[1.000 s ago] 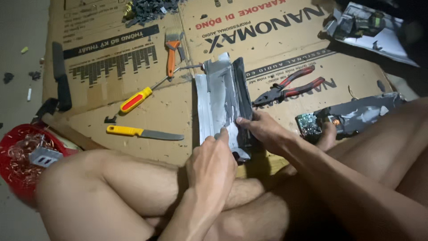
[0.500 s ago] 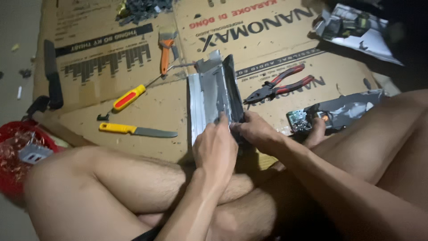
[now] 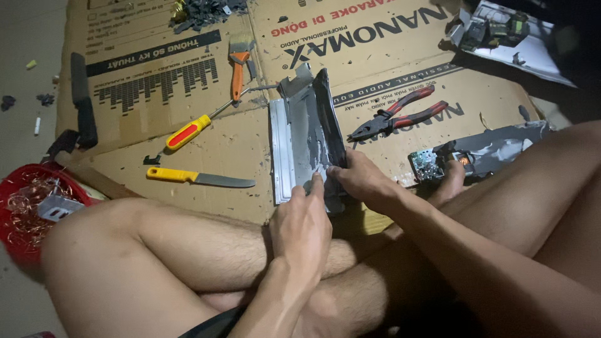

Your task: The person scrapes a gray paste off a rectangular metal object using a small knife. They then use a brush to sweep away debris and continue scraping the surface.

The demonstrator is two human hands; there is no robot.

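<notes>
A long grey metal housing [image 3: 299, 141] with a black panel along its right side lies on the cardboard in front of my crossed legs. My left hand [image 3: 302, 223] grips its near end, with the fingers pressed on the grey inner face. From the right, my right hand [image 3: 362, 180] clasps the black edge of the same piece. Both hands hold it at its lower end.
Flattened cardboard [image 3: 213, 134] covers the floor. On it lie red-handled pliers [image 3: 400, 114], a yellow-handled knife [image 3: 197, 179], a yellow and red screwdriver [image 3: 188, 131] and an orange-handled brush [image 3: 238, 69]. A red basket of copper wire [image 3: 28, 206] sits at left. A circuit board with grey casing [image 3: 476, 153] lies at right.
The view has shifted slightly. Both hands stay on the near end of the metal housing, with my left fingers moved a little up its inner face.
</notes>
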